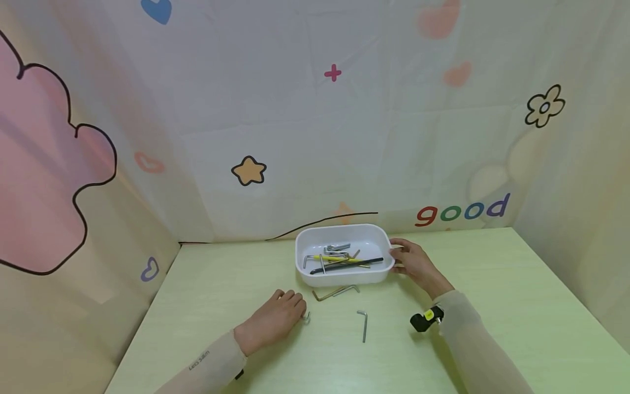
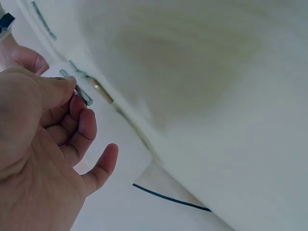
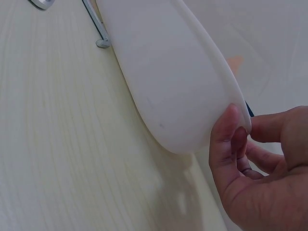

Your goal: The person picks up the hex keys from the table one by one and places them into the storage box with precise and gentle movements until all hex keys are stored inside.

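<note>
My left hand (image 1: 275,319) is low over the table, left of centre, pinching a short silver hex key (image 2: 83,95) between thumb and fingers. In the left wrist view the little finger sticks out from the rest. At the back, my right hand (image 1: 415,265) grips the right end of a white plastic tray (image 1: 339,280), its thumb and fingers on either side of the rim. Inside the tray lie several hex keys, among them a long black rod (image 1: 351,264) and a yellow one (image 1: 322,258).
Just in front of the tray, a brass-coloured hex key (image 1: 325,297) and a silver one (image 1: 347,290) lie together. Nearer the front, another silver hex key (image 1: 365,327) rests on the pale green table (image 1: 394,364). A printed curtain (image 1: 315,142) rises behind the table.
</note>
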A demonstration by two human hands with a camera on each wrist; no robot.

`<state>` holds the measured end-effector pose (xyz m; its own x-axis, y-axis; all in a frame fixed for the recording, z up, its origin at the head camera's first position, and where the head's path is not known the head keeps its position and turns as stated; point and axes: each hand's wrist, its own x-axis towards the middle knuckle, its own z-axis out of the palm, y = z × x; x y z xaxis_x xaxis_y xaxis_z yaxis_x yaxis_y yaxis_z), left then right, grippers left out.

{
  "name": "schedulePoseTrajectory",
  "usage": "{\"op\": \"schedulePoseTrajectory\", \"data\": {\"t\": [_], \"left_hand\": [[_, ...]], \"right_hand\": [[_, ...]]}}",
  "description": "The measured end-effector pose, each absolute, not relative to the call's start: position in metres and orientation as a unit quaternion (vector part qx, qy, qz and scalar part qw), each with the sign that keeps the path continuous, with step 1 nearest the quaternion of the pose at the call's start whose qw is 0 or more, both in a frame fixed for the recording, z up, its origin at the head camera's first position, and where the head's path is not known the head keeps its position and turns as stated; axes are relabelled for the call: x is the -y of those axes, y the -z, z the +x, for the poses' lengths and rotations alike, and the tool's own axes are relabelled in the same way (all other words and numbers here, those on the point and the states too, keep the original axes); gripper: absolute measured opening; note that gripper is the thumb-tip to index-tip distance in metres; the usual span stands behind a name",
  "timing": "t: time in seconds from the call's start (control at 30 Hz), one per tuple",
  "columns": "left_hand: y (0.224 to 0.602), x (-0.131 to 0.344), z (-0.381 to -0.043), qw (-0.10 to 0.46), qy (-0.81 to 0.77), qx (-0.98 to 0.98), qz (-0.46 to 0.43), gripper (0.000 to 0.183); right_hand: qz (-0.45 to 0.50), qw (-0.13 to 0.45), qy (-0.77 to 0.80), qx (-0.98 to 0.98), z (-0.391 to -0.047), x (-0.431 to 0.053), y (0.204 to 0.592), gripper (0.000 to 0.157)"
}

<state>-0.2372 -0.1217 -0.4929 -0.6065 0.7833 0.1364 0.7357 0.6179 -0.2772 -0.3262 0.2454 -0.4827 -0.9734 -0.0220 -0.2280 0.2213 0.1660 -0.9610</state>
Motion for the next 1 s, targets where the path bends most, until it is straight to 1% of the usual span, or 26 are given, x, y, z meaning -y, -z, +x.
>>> {"op": "schedulePoseTrajectory", "data": {"t": [0.13, 0.57, 0.8, 1.0], "left_hand": [[0.485, 0.121, -0.238, 0.130, -0.092, 0.890, -0.427, 0.001], [0.457, 0.119, -0.240, 0.143, -0.074, 0.896, -0.413, 0.008], [0.448, 0.117, -0.248, 0.164, -0.073, 0.892, -0.415, 0.008], [0.436, 0.112, -0.255, 0.196, -0.085, 0.882, -0.421, 0.007]], "right_hand": [[0.063, 0.095, 0.646, -0.755, -0.327, -0.245, 0.483, 0.046], [0.069, 0.098, 0.645, -0.755, -0.326, -0.245, 0.482, 0.045], [0.078, 0.097, 0.642, -0.756, -0.329, -0.246, 0.483, 0.046], [0.080, 0.095, 0.642, -0.756, -0.328, -0.244, 0.482, 0.045]]}}
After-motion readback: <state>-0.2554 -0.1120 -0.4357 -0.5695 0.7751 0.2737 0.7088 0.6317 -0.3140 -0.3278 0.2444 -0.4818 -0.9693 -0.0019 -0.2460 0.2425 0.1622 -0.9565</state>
